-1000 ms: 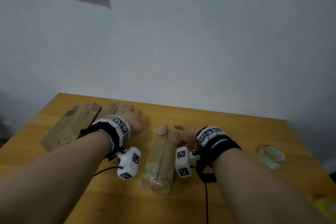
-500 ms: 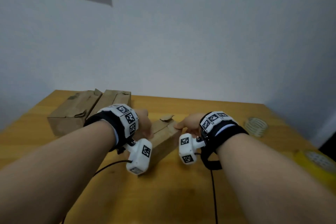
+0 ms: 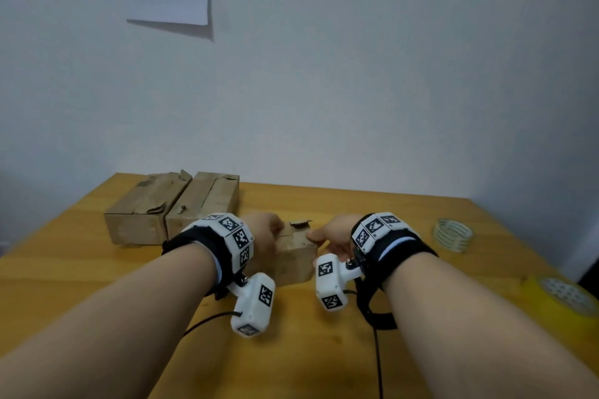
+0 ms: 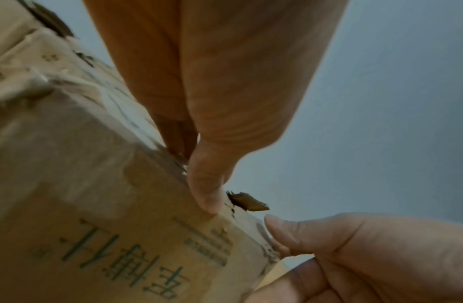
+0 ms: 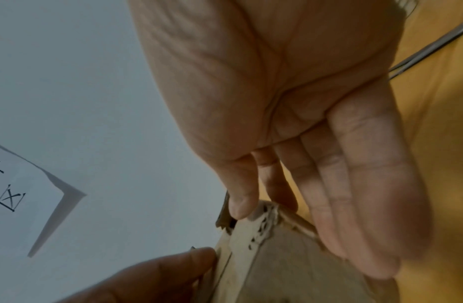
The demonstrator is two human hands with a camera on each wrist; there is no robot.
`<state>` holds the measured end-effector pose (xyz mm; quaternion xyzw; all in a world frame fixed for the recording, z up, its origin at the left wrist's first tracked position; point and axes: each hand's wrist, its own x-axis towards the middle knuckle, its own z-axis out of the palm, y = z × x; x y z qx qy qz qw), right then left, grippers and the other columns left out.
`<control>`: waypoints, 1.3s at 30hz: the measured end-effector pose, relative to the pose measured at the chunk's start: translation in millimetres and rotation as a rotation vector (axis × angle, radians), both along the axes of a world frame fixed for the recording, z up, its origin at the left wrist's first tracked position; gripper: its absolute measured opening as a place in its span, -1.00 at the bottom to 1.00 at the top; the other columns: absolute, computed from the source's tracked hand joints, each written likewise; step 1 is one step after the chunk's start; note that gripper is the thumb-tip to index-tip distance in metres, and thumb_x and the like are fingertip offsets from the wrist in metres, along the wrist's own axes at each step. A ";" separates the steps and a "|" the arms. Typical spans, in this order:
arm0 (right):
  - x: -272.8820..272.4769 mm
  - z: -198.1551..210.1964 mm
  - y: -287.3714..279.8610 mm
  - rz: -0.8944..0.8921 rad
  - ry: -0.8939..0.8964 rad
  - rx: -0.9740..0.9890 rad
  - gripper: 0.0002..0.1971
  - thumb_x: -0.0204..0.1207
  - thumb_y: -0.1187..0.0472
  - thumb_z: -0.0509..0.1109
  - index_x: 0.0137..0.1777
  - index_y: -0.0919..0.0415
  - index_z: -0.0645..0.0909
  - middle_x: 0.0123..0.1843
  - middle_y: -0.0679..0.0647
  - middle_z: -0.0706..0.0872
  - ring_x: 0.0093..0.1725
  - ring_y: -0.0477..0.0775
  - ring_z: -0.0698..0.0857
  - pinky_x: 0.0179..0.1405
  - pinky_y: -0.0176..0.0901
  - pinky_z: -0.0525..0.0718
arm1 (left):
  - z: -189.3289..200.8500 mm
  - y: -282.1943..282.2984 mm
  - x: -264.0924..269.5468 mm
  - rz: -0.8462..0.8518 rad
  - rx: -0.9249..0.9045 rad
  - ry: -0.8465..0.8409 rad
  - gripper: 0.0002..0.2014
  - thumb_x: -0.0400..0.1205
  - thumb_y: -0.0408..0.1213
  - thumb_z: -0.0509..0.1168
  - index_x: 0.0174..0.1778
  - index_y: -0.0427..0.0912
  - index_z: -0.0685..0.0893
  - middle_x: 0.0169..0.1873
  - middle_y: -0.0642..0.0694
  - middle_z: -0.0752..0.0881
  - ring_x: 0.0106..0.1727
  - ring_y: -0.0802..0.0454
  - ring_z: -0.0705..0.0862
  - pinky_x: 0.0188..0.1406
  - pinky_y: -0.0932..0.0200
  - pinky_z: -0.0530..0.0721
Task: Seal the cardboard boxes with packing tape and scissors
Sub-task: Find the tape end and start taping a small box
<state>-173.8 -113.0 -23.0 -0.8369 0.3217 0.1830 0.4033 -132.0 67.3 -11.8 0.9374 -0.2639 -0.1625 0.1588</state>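
1. A second ago the box [image 3: 293, 254] lies flat on the desk [image 3: 324, 350] with only the right hand at its far end; now both hands hold it between them. It reads as tipped or raised, near end toward the camera.
2. The left hand [image 3: 264, 233] has come off the two far boxes [image 3: 171, 207] and now takes the box's left side. In the left wrist view its thumb [image 4: 206, 184] presses along the top edge; whether the other fingers curl round the box is hidden, so I cannot tell that grip for sure.
3. The right hand [image 3: 334, 235] keeps its place at the right side. The right wrist view shows the thumb [image 5: 240, 196] on the torn top corner and the fingers [image 5: 354, 194] running down the far face, so its grip is a pinch on the box.
4. My reading: the box is being turned or stood up to bring an unsealed seam into reach. No taping is under way.
5. The box is worn brown cardboard. A ragged flap [image 3: 299, 223] sticks up at the top, an old pale strip runs along one edge, and green printing shows on the broad face [image 4: 126, 252].
6. It sits mid-desk, well apart from the clear tape roll [image 3: 452, 234] at the right. A yellow roll [image 3: 564, 298] lies at the right edge. I see no scissors.
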 end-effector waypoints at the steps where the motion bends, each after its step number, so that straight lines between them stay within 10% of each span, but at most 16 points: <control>1: 3.9 -2.5 -2.2 -0.014 0.001 0.031 -0.48 0.54 -0.19 0.42 0.25 0.25 0.62 0.02 0.17 0.86 -0.16 0.19 0.72 -0.19 0.00 0.66 | -0.4 -2.8 4.0 -0.011 -0.002 -0.002 -0.45 0.60 -0.31 0.35 0.54 -0.01 0.43 0.42 0.00 0.57 0.37 -0.01 0.58 0.30 0.16 0.55; 6: 21.1 -12.0 -10.8 -0.045 -0.010 0.084 -0.53 0.60 -0.10 0.40 0.27 0.30 0.57 0.11 0.26 0.83 -0.33 0.16 0.72 -0.26 -0.03 0.72 | -2.2 -13.4 24.1 -0.046 -0.071 0.006 -0.62 0.56 -0.38 0.34 0.23 0.11 0.60 0.23 0.04 0.65 0.21 0.01 0.64 0.14 0.16 0.62; 14: 40.2 -15.2 -16.4 -0.024 0.069 0.130 -0.70 0.66 0.09 0.34 0.09 0.38 0.61 0.12 0.32 0.74 0.02 0.24 0.66 0.28 0.12 0.64 | -9.9 -10.9 42.8 -0.092 -0.150 0.058 -0.66 0.54 -0.41 0.38 -0.04 0.24 0.74 0.11 0.09 0.68 0.10 0.03 0.66 0.12 0.05 0.70; 19: 39.3 -14.2 -14.3 -0.010 0.104 0.139 -0.67 0.68 0.06 0.31 0.19 0.35 0.60 0.24 0.33 0.75 -0.07 0.24 0.67 -0.28 -0.03 0.61 | -10.2 -11.3 39.2 -0.140 -0.138 0.048 -0.59 0.55 -0.46 0.34 0.05 0.24 0.74 0.28 0.08 0.63 0.23 0.01 0.63 0.28 0.03 0.64; 25: 32.9 -8.4 -10.6 0.000 0.084 0.096 -0.62 0.71 0.00 0.25 0.26 0.33 0.58 0.23 0.28 0.78 -0.23 0.18 0.67 -0.34 -0.04 0.60 | -7.3 -11.2 31.9 -0.180 -0.076 0.006 -0.57 0.59 -0.47 0.29 0.20 0.16 0.73 0.41 0.06 0.44 0.37 -0.03 0.51 0.34 0.11 0.54; 29: 26.4 -1.9 -18.3 -0.171 -0.165 0.106 -0.58 0.70 -0.16 0.20 0.11 0.23 0.58 -0.19 0.13 0.79 -0.41 0.08 0.68 -0.55 -0.19 0.65 | -5.1 -11.1 31.2 -0.191 -0.059 -0.005 -0.62 0.60 -0.42 0.30 0.19 0.16 0.74 0.42 0.05 0.43 0.36 -0.03 0.52 0.36 0.08 0.54; 39: 37.1 1.5 -3.2 -0.166 -0.278 0.061 -0.68 0.60 0.02 0.46 -0.01 0.33 0.60 -0.15 0.22 0.76 -0.30 0.17 0.74 -0.29 0.05 0.81 | -3.0 -10.6 29.4 -0.211 -0.047 -0.025 -0.66 0.65 -0.35 0.27 0.23 0.14 0.71 0.47 0.05 0.37 0.42 -0.02 0.47 0.31 0.18 0.44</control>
